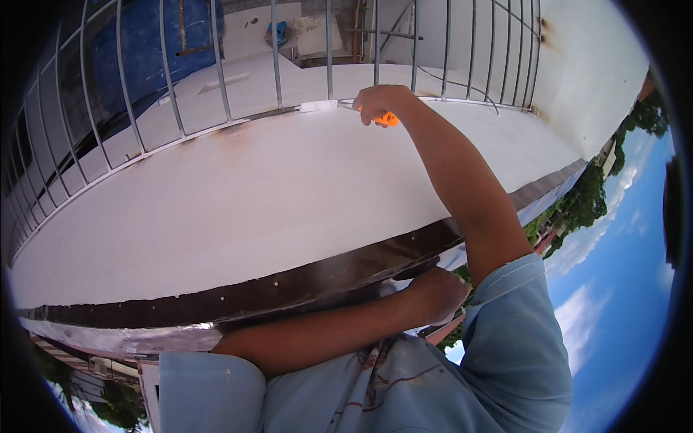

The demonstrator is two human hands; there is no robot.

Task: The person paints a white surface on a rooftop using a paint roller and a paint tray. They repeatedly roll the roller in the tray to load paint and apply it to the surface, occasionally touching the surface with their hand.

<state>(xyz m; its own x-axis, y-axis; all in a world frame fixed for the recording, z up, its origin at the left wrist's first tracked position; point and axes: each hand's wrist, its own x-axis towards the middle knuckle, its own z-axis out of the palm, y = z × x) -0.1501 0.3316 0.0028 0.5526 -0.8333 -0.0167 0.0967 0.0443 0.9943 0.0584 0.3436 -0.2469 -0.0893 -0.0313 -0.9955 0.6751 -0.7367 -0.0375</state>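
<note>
My right hand (379, 105) grips the orange handle (387, 119) of a small paint roller. Its white roller sleeve (318, 106) lies along the bottom rail of a metal bar railing (227, 123), where the rail meets the white-painted ledge (260, 200). Held close before my chest is my left hand (441, 295), bent into a fist shape below the ledge's dark front edge. Its fingers are turned from view, so whether anything is in them is hidden.
A dark brown strip (346, 270) with light dots borders the ledge. Rust stains (238, 131) mark the surface near the rail. Behind the bars are a blue sheet (141, 59), a thin cable (460, 84) and several metal pipes. A white wall (590, 70) rises at right.
</note>
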